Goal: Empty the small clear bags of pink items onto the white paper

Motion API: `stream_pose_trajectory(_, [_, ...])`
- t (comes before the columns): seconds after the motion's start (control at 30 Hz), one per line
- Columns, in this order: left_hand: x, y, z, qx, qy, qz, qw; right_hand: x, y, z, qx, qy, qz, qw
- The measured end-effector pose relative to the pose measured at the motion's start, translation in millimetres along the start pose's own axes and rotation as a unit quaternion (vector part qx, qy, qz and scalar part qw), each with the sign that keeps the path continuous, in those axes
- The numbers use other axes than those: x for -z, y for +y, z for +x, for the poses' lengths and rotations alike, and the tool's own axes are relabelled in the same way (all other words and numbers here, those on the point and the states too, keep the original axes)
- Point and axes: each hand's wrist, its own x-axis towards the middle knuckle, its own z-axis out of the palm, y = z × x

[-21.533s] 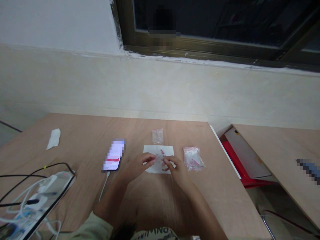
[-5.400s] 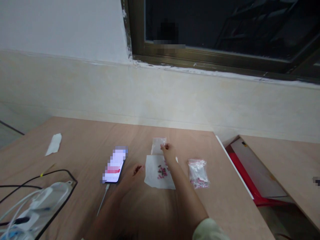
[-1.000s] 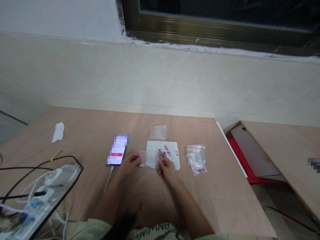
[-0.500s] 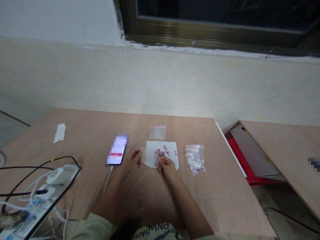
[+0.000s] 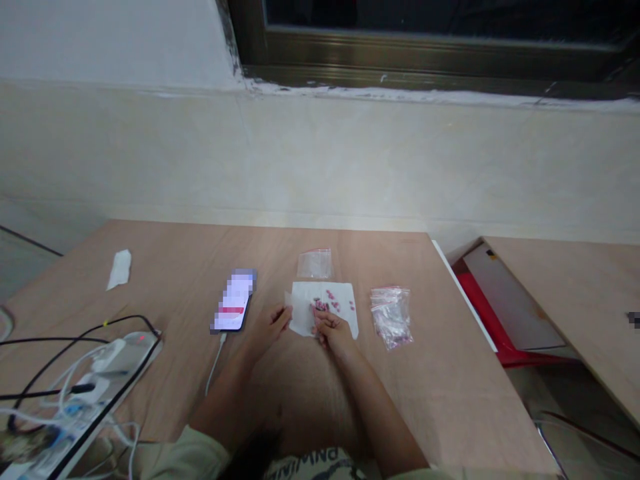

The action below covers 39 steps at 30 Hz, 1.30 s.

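Observation:
A white sheet of paper [image 5: 300, 293] lies on the table with several small pink pieces [image 5: 331, 295] scattered over it. My right hand [image 5: 334, 328] rests at its front edge, fingers pinched together against the nearest pink pieces; what is between the fingertips is too small to make out. To the left of the paper, my left hand [image 5: 275, 321] is closed, with thumb and finger on a small translucent plastic piece [image 5: 288, 299] that sticks up above them. Behind the paper lies a flat clear zip bag [image 5: 315, 264].
Clear zip bags [image 5: 391, 313] with pink bits lie to the right. A phone [image 5: 234, 300] on a white cable lies left of my left hand. A power strip [image 5: 120, 367] with tangled cables fills the left front. A white scrap [image 5: 119, 269] lies at the far left.
My left hand has turned, and its fingers have closed lower on the translucent piece. My right hand has barely moved, staying at the pink pieces.

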Motion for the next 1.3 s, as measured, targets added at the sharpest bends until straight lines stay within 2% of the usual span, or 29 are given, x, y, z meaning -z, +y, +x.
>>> stream_pose_trajectory(0.23, [0.9,-14,-4,-0.003,-0.006,-0.005,1.000,-3,-9,-7,0.000,-0.019,0.048,0.999])
stream_pose_trajectory(0.53, [-3.6,-5,-8,-0.012,-0.032,-0.022,0.999,-7,-10,-5,-0.040,-0.025,0.093,0.995])
stream_pose_trajectory(0.77, [2.2,-10,0,-0.019,-0.056,-0.039,0.997,-8,-17,-4,-0.069,-0.085,0.101,0.989])
stream_pose_trajectory(0.87, [5.3,-12,5,-0.013,-0.057,-0.042,0.997,-8,-18,-2,-0.080,-0.092,0.108,0.987])
stream_pose_trajectory(1.13, [13.6,-17,2,-0.005,-0.052,-0.056,0.997,-11,-15,-1,-0.054,-0.089,0.123,0.987])
stream_pose_trajectory(1.23, [15.3,-24,-5,-0.016,-0.055,-0.027,0.998,-11,-16,-4,-0.052,-0.052,0.128,0.989])
stream_pose_trajectory(1.3, [16.8,-29,-11,-0.007,-0.080,-0.002,0.997,-9,-19,-7,-0.057,-0.026,0.116,0.991])
